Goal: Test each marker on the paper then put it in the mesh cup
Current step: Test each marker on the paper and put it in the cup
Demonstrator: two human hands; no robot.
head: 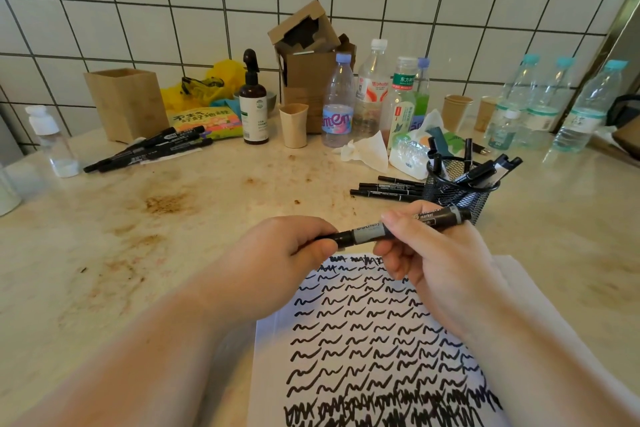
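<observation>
Held level above the far edge of the scribbled paper point(363, 340), marker point(398, 225) gripped by right hand point(433, 253) on barrel, left hand point(287, 250) pinching cap end: best pulled straight apart, mesh cup point(460, 198) just beyond.

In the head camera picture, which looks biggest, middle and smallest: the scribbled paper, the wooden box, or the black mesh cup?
1. White paper covered in black squiggles: largest by far, though it lies nearest the camera.
2. Light square wooden box, far back by the tiled wall.
3. Black wire mesh cup holding markers: smallest, though not much smaller than the box.
</observation>
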